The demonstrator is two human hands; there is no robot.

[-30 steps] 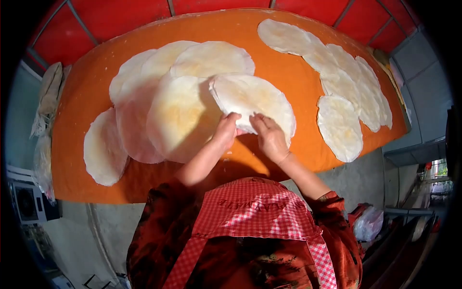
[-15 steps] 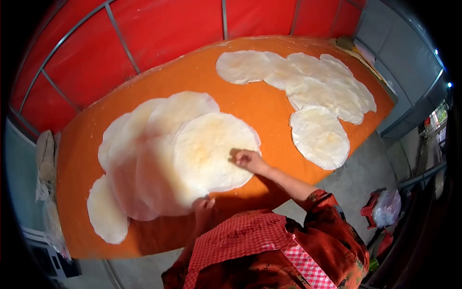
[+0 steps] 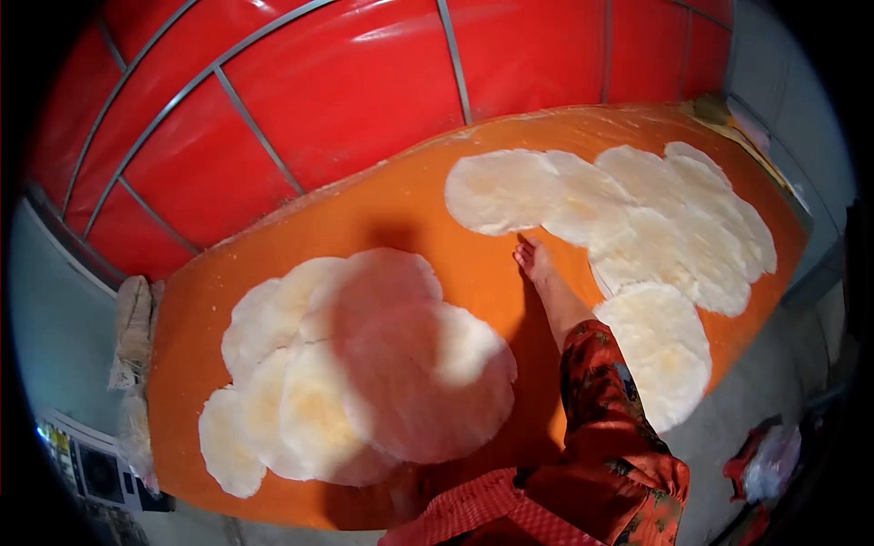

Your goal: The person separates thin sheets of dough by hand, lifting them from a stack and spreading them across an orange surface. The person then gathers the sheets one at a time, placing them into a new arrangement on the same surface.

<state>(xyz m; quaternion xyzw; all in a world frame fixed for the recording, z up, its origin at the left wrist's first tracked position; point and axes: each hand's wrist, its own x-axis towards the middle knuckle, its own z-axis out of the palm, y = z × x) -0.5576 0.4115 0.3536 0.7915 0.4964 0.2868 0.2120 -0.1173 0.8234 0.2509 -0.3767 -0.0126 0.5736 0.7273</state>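
My right hand (image 3: 534, 258) is stretched forward over the orange cloth, with its fingertips just below the near edge of a thin round flatbread (image 3: 501, 189). Its fingers are loosely bent and slightly apart, and I see nothing held in them. My left hand (image 3: 404, 484) is low against the apron, dark in shadow, and its fingers cannot be made out. Beside it lies the left group of overlapping flatbreads (image 3: 314, 409), pale with yellowish middles. A shadow falls over the nearest large flatbread (image 3: 437, 391) there.
An orange cloth (image 3: 300, 227) covers the long table. Several overlapping flatbreads (image 3: 692, 246) form the right group, and one (image 3: 660, 350) reaches the table's near edge. Red panels (image 3: 355, 100) on metal bars stand behind. Folded sacks (image 3: 132, 332) lie at the left end.
My right hand has left the large flatbread in the left group and moved forward and right to the right group. The view has shifted, and my left hand is now darker and lower.
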